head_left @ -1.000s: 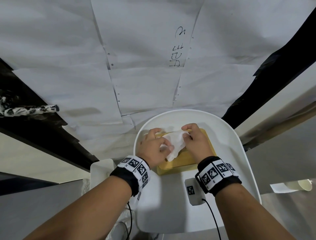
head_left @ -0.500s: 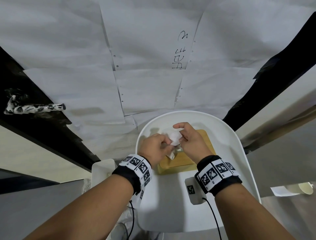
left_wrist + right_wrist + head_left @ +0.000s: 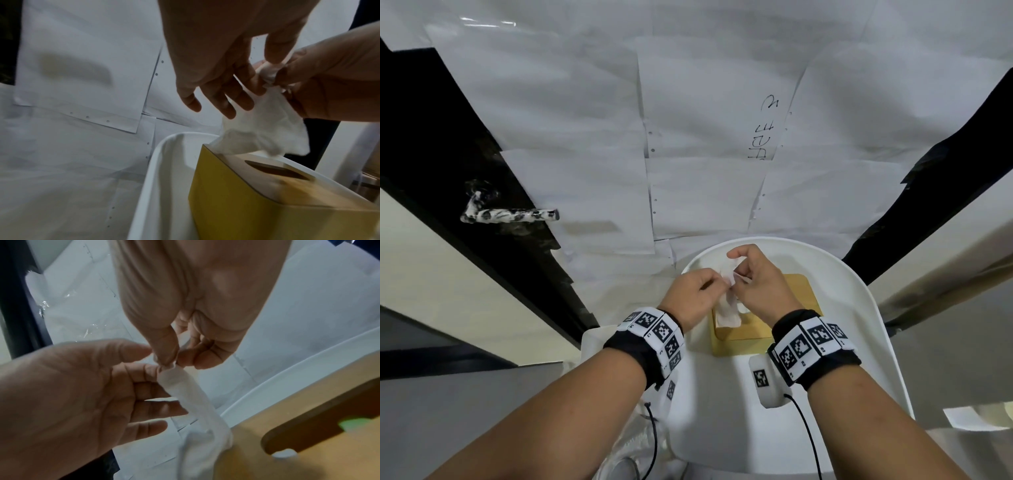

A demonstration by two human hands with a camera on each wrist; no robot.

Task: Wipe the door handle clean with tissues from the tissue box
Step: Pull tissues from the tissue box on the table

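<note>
A yellow tissue box (image 3: 756,330) with a wooden slotted lid (image 3: 275,172) stands on a white chair seat (image 3: 859,308). A white tissue (image 3: 727,305) hangs above the box's left end, clear of the slot. My right hand (image 3: 743,270) pinches its top between thumb and forefinger (image 3: 170,353). My left hand (image 3: 705,286) is beside it, fingers (image 3: 152,389) straight and spread, their tips touching the tissue (image 3: 197,402). The door handle (image 3: 510,215), black with white smears, sticks out of the dark door at the far left, well away from both hands.
White paper sheets (image 3: 705,137) cover the floor ahead of the chair. Dark door edges (image 3: 448,154) run diagonally on the left and right (image 3: 945,192). A small white device with a cable (image 3: 767,383) hangs under my right wrist.
Both hands have risen from the box lid, drawing the tissue up and out of the slot. The left hand has opened. The view shifted, bringing the handle further in.
</note>
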